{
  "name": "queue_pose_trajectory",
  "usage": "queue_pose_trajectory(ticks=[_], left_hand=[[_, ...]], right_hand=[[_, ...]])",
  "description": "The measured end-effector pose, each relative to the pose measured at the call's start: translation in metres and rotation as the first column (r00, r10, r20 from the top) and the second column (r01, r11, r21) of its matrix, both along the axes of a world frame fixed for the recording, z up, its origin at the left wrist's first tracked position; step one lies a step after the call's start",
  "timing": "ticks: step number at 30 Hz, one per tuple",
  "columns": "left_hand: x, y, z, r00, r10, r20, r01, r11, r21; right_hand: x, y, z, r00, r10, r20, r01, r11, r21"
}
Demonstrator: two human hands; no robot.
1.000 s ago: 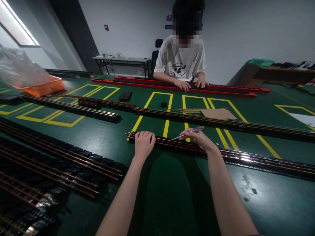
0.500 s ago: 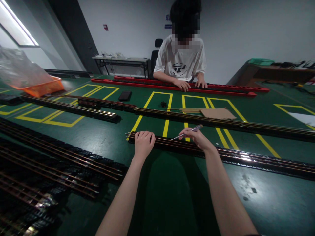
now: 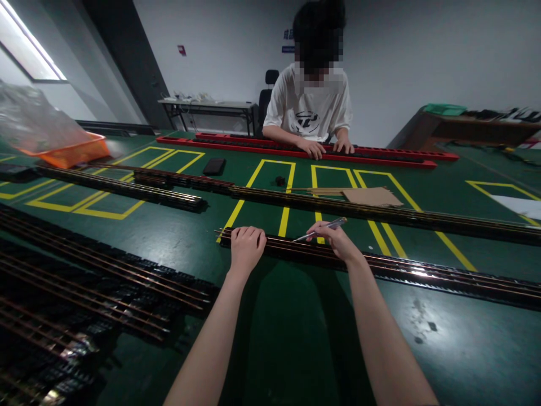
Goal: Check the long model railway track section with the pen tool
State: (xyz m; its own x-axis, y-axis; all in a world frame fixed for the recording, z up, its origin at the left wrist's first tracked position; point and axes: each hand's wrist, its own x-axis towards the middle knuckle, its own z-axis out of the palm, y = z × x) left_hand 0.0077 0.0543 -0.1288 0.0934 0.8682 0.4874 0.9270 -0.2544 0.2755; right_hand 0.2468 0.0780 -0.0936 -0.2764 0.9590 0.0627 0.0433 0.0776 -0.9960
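A long black rail with copper-coloured rods runs across the green table from the centre to the right edge. Near its left end my left hand is wrapped over the rail, fingers together, with rod tips sticking out beyond it. My right hand grips a slim screwdriver-like tool with a clear handle. The tool slants down to the left, and its tip is at the rail's rods, a little right of my left hand. Whether the tip touches a rod is too small to tell.
Several rodded rails lie at the left. Another long rail crosses behind my hands, near cardboard. An orange basket stands far left. Opposite, a person rests both hands on red rails.
My hands and the tool are almost where they were. The right forearm has shifted very slightly left, and the view has moved a little.
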Motion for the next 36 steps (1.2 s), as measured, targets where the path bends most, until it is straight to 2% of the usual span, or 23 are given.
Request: queue_pose_trajectory(ticks=[7,13,17,26,36], left_hand=[[0.01,-0.003,0.001,0.999,0.011,-0.038,-0.009,0.999,0.032],[0.035,-0.01,-0.002,0.995,-0.057,-0.081,0.062,0.996,0.061],[0.039,-0.011,-0.005,0.994,-0.058,-0.092,0.064,0.996,0.066],[0.035,-0.011,-0.004,0.995,-0.068,-0.072,0.07,0.997,0.028],[0.034,-0.012,-0.002,0.992,-0.085,-0.091,0.087,0.996,0.017]], right_hand=[[0.003,-0.004,-0.001,0.999,0.031,0.028,-0.032,0.997,0.071],[0.01,-0.015,0.014,0.987,0.069,0.144,-0.073,0.997,0.025],[0.018,-0.021,0.019,0.979,0.061,0.193,-0.07,0.997,0.038],[0.035,-0.02,0.007,0.989,0.075,0.129,-0.08,0.996,0.029],[0.043,-0.015,0.008,0.994,0.081,0.07,-0.083,0.996,0.024]])
